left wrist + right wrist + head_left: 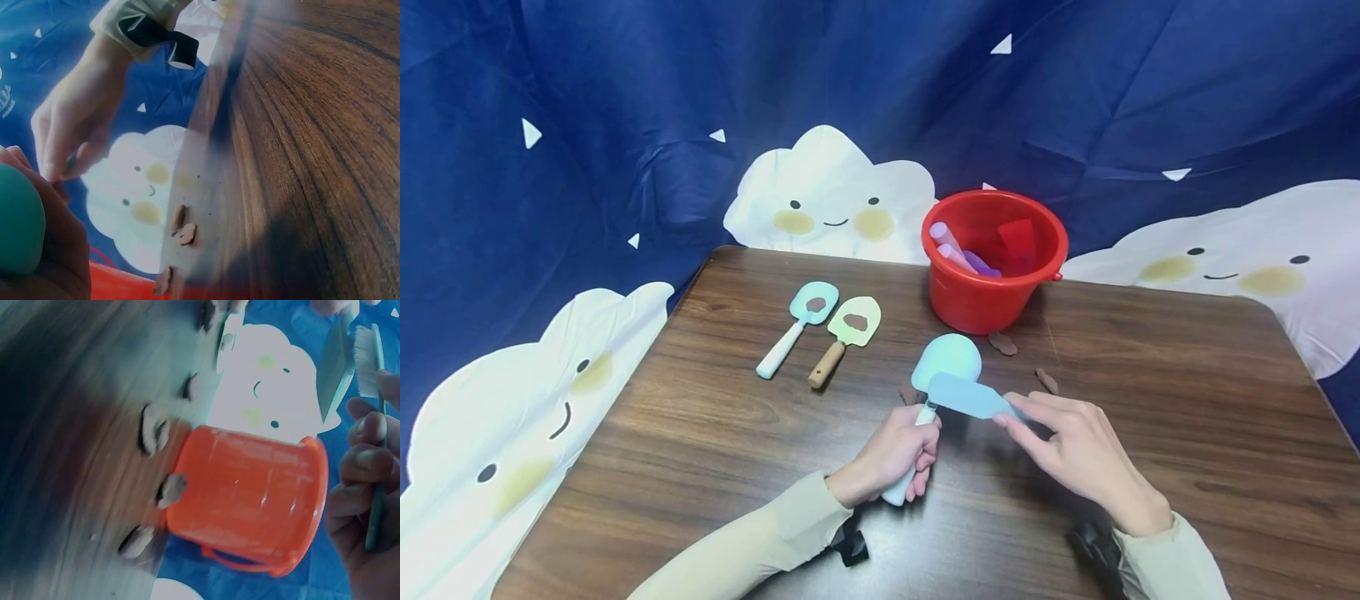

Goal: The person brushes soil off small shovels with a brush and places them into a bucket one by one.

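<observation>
The red bucket (977, 302) stands upright near the far edge of the tabletop (1195, 425). Contents visible through its open top: two pink rods (947, 236) leaning at the left wall, a purple piece (981, 264) beside them and a flat red piece (1017, 238) toward the right side. In front of the bucket, the left hand (901, 448) grips the white handle of a light-blue shovel (949, 358), fingers wrapped round it, blade directed toward the bucket. In front of the bucket and slightly to its right, the right hand (1078, 437) pinches a blue brush (966, 396) between thumb and fingers. The brush lies across the shovel in the head view; the right wrist view shows its white bristles (365, 365) facing the blade, though contact cannot be determined. Left of the bucket lie a turquoise shovel (814, 293) and, nearer to it, a green shovel (867, 310), each with a brown patch on its blade. Small brown pieces (1002, 343) lie in front of the bucket, the closest just beside its base.
</observation>
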`<state>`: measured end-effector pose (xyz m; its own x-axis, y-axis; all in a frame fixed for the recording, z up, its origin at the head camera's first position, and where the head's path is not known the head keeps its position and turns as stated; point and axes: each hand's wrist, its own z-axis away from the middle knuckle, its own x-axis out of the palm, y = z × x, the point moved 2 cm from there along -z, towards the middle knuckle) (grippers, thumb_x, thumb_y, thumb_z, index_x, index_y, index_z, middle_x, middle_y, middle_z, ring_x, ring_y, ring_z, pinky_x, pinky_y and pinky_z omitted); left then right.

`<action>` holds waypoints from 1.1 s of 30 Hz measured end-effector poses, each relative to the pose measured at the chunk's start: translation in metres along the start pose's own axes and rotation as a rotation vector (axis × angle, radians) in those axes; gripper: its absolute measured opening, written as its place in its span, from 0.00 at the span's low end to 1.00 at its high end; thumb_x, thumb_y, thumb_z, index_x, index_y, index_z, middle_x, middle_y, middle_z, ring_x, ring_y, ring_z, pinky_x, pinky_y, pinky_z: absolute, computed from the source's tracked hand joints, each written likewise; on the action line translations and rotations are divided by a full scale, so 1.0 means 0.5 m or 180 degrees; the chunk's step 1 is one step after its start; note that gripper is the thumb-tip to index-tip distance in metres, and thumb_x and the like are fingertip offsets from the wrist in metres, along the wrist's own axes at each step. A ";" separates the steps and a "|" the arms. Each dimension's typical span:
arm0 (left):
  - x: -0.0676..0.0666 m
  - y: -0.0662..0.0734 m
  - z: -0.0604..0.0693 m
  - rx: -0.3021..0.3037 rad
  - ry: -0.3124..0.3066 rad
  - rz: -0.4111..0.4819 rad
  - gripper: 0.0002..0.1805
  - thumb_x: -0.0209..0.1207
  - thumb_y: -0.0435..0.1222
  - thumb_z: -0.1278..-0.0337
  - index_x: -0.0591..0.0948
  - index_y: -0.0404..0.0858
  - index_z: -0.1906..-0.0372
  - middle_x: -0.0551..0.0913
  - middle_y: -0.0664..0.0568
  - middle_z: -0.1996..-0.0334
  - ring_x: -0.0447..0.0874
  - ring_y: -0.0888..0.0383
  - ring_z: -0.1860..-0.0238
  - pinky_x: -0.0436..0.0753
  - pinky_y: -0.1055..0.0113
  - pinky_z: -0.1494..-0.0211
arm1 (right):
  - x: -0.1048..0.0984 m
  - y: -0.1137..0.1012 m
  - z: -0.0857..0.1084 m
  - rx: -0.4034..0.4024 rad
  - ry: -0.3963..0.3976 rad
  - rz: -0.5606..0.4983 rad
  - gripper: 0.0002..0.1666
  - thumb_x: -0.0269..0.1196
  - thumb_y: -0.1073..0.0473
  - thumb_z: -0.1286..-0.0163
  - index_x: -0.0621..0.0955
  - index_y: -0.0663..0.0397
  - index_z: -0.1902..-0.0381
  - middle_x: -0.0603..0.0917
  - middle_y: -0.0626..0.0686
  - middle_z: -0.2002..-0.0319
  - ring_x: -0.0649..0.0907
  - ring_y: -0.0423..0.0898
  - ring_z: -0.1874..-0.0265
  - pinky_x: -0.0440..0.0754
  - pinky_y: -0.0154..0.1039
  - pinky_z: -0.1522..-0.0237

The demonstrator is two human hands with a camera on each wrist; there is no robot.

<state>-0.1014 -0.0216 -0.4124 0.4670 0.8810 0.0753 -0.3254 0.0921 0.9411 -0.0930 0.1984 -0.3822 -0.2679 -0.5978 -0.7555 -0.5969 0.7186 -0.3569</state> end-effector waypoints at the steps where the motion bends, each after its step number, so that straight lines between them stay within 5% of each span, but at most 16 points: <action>1: 0.001 0.001 0.000 0.0002 -0.0009 -0.0008 0.05 0.41 0.27 0.58 0.66 0.38 0.77 0.65 0.53 0.94 0.68 0.60 0.97 0.69 0.67 0.97 | -0.002 0.005 0.001 0.0034 0.0010 0.0021 0.20 0.74 0.55 0.51 0.87 0.52 0.57 0.88 0.45 0.68 0.82 0.38 0.77 0.76 0.26 0.76; 7: 0.005 -0.001 0.005 0.0024 -0.0020 -0.0281 0.06 0.42 0.27 0.56 0.67 0.38 0.78 0.67 0.52 0.94 0.68 0.58 0.98 0.69 0.66 0.97 | -0.008 0.036 0.000 0.0424 0.0108 0.0039 0.23 0.74 0.60 0.51 0.86 0.58 0.54 0.89 0.56 0.60 0.88 0.53 0.59 0.81 0.24 0.53; 11: 0.005 -0.007 0.008 -0.0014 -0.0081 -0.0411 0.06 0.43 0.28 0.54 0.68 0.38 0.79 0.67 0.52 0.94 0.69 0.58 0.98 0.70 0.65 0.97 | -0.010 0.050 -0.005 0.0745 0.0200 0.0193 0.21 0.72 0.60 0.46 0.85 0.62 0.54 0.88 0.61 0.61 0.88 0.56 0.64 0.86 0.37 0.62; 13: 0.003 -0.011 0.007 0.0000 -0.0120 -0.0478 0.06 0.43 0.28 0.53 0.68 0.38 0.79 0.67 0.52 0.95 0.69 0.58 0.98 0.70 0.64 0.97 | -0.011 0.055 -0.008 0.0880 0.0127 0.0365 0.21 0.70 0.57 0.44 0.85 0.62 0.54 0.88 0.62 0.63 0.88 0.58 0.67 0.83 0.52 0.68; 21: -0.012 -0.011 0.006 0.0242 -0.0048 -0.1028 0.05 0.46 0.31 0.45 0.69 0.38 0.73 0.69 0.53 0.93 0.70 0.61 0.96 0.75 0.61 0.94 | -0.011 0.065 -0.007 0.1236 -0.0384 0.0454 0.24 0.65 0.51 0.37 0.84 0.63 0.50 0.87 0.64 0.61 0.86 0.61 0.64 0.82 0.57 0.66; 26: -0.027 -0.003 0.006 0.0476 0.0202 -0.1564 0.05 0.48 0.34 0.40 0.73 0.40 0.69 0.71 0.55 0.92 0.68 0.63 0.95 0.75 0.63 0.93 | -0.016 0.068 0.002 0.1184 -0.0322 0.0472 0.22 0.66 0.50 0.37 0.85 0.61 0.52 0.88 0.62 0.63 0.86 0.60 0.66 0.81 0.57 0.67; 33: -0.057 0.057 0.004 0.1002 0.0196 -0.2825 0.13 0.51 0.37 0.39 0.76 0.42 0.51 0.70 0.59 0.78 0.72 0.63 0.74 0.74 0.72 0.71 | -0.034 0.074 0.012 0.1253 -0.0252 0.0502 0.22 0.65 0.49 0.37 0.85 0.60 0.53 0.88 0.62 0.62 0.86 0.63 0.63 0.79 0.59 0.68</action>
<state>-0.1223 -0.0450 -0.3870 0.3903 0.5729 -0.7207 0.3696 0.6195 0.6925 -0.1063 0.2373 -0.3858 -0.2646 -0.4517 -0.8520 -0.2150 0.8889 -0.4045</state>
